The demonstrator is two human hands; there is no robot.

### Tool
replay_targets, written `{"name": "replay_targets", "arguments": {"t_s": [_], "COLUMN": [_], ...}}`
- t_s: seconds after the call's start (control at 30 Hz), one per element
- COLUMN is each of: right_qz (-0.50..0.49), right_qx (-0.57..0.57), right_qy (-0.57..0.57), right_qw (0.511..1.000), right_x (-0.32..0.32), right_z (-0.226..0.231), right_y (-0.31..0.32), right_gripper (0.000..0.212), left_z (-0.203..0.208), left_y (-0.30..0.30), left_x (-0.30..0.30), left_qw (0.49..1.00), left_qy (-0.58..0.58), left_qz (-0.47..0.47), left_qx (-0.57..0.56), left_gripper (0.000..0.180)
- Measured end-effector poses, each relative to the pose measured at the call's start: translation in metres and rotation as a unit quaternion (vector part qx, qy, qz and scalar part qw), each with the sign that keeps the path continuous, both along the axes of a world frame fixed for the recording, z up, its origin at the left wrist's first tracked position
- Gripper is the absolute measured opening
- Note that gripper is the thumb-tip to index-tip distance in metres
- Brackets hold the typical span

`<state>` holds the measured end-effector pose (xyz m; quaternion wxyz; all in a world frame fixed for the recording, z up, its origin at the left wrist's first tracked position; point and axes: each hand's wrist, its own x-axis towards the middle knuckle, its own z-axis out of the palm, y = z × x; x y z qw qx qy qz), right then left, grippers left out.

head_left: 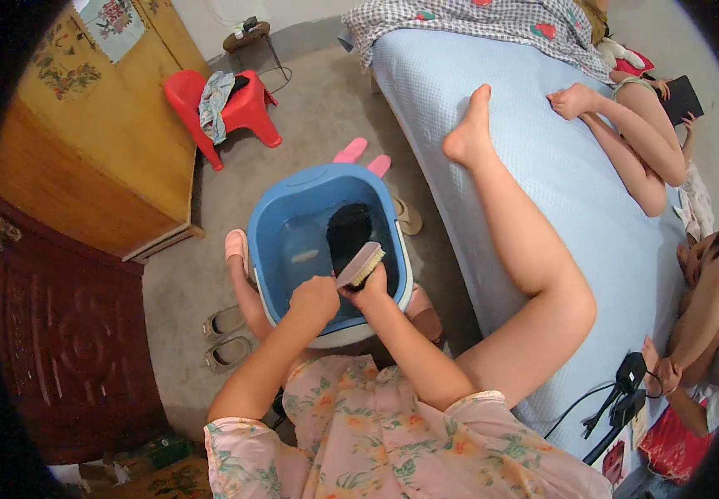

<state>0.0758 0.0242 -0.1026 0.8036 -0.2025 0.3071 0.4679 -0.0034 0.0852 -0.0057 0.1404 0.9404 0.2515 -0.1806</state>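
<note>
A blue plastic tub with water in it stands on the floor in front of me. My left hand is closed around the handle end of a scrubbing brush with a pale pink back and cream bristles. The bristles face my right hand, which is curled around a black piece partly hidden under the brush; its kind does not show. A larger black item, perhaps cloth, lies in the tub beyond the brush. Near it a small whitish object shows in the water.
Pink slippers and beige shoes lie around the tub. A red plastic chair holds clothing. To the right is a blue-covered bed with a bare leg over it, two other people, and black cables. Wooden cupboards stand left.
</note>
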Motion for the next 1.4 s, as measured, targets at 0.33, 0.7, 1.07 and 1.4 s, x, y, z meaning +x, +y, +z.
{"name": "replay_targets", "arguments": {"t_s": [0.33,0.7,1.07,1.4], "right_qz": [0.045,0.021,0.027,0.001], "right_qx": [-0.056,-0.07,-0.069,-0.053], "right_qy": [0.009,0.033,0.021,0.016], "right_qw": [0.997,0.997,0.997,0.998], "right_x": [0.001,0.001,0.003,0.002], "right_z": [-0.003,0.0,0.006,-0.004], "right_y": [0.005,0.008,0.005,0.008], "right_gripper": [0.048,0.049,0.043,0.039], "left_z": [-0.069,-0.116,-0.048,0.0], "left_y": [0.059,0.103,0.059,-0.003], "left_x": [0.049,0.083,0.032,-0.024], "left_qw": [0.991,0.981,0.99,0.988], "left_qy": [0.042,0.113,0.11,0.097], "left_qz": [0.125,0.159,0.058,0.058], "left_qx": [0.028,-0.001,-0.064,-0.109], "left_gripper": [0.021,0.025,0.024,0.021]}}
